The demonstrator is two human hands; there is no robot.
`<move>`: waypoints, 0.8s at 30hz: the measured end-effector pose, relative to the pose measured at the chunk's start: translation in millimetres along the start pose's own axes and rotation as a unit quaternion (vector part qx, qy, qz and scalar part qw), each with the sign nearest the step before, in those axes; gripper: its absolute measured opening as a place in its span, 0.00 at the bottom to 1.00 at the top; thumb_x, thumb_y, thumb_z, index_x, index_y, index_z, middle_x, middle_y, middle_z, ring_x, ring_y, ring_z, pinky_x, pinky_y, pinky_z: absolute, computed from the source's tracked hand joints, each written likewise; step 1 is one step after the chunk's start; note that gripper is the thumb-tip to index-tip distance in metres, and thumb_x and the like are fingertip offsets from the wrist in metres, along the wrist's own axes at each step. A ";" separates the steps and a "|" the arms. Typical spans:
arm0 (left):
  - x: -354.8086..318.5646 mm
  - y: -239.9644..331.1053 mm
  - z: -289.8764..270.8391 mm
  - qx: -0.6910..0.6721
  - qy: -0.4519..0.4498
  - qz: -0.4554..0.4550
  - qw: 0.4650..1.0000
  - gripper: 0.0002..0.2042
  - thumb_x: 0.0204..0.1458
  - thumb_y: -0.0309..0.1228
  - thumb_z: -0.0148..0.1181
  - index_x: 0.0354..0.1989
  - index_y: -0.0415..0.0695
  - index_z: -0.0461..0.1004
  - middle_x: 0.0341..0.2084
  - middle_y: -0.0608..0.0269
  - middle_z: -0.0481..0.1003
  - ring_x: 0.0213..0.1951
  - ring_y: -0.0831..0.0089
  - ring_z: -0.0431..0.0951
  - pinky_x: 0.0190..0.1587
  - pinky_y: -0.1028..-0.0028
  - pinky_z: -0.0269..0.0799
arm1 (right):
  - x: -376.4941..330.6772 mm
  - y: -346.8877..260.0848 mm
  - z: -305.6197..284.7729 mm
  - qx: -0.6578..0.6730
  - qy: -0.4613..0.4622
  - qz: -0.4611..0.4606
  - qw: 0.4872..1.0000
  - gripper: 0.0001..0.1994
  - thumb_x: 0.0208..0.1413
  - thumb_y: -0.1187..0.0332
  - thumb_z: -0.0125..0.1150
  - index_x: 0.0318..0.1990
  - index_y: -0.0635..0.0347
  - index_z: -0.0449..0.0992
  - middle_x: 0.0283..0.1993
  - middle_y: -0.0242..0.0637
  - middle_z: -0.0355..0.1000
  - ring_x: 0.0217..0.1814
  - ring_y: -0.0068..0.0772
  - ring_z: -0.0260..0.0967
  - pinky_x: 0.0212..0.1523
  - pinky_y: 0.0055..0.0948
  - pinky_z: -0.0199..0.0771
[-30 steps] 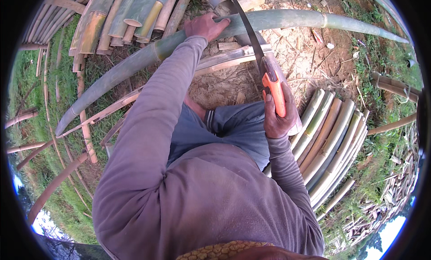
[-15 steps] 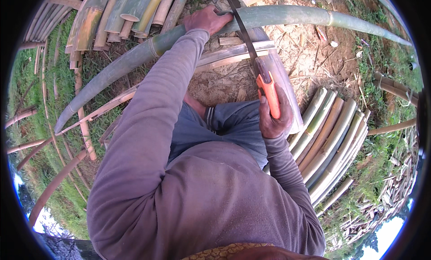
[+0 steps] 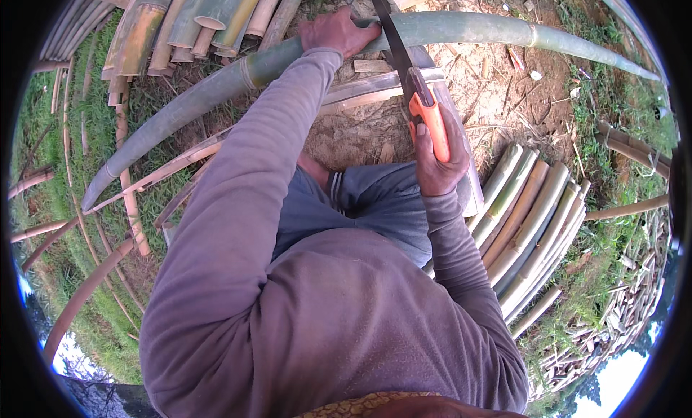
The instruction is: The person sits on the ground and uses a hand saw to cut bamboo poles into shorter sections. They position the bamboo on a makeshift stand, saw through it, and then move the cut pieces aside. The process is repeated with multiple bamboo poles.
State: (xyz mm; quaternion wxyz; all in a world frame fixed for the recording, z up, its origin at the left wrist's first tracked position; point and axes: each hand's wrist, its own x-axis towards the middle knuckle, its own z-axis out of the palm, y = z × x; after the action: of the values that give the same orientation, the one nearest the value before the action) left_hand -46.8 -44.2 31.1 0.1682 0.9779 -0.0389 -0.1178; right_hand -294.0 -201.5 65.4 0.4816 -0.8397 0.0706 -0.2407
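A long green bamboo pole point(image 3: 476, 30) lies across the ground in front of me, curving from lower left to upper right. My left hand point(image 3: 337, 33) presses down on it near its middle. My right hand point(image 3: 437, 162) grips the orange handle of a hand saw point(image 3: 430, 115). The saw's dark blade runs up and across the pole just right of my left hand. My legs in grey trousers point(image 3: 375, 201) are below the pole.
Split bamboo pieces are stacked at the upper left point(image 3: 194, 18) and in a row at my right point(image 3: 537, 216). Thin bamboo strips point(image 3: 130, 201) lie on the grass at left. Bare sawdust-strewn soil point(image 3: 490, 93) lies under the pole.
The saw and my right hand have slid down toward me along the cut. My left hand has stayed on the pole.
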 end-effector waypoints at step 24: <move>0.9 -11.2 15.3 0.013 0.031 0.021 0.999 0.41 0.53 0.73 0.53 0.63 0.52 0.79 0.53 0.58 0.84 0.59 0.62 0.82 0.65 0.52 0.64 | -102.9 -25.3 -68.1 -0.033 -0.037 0.035 0.998 0.27 0.65 0.75 0.67 0.68 0.77 0.67 0.58 0.56 0.79 0.62 0.48 0.80 0.60 0.38 0.84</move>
State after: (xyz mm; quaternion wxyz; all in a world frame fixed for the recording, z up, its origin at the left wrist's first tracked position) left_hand -49.2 -38.7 13.0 0.1589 0.9822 -0.0562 -0.0832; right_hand -419.0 -204.8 80.7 0.4645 -0.8603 0.0900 -0.1897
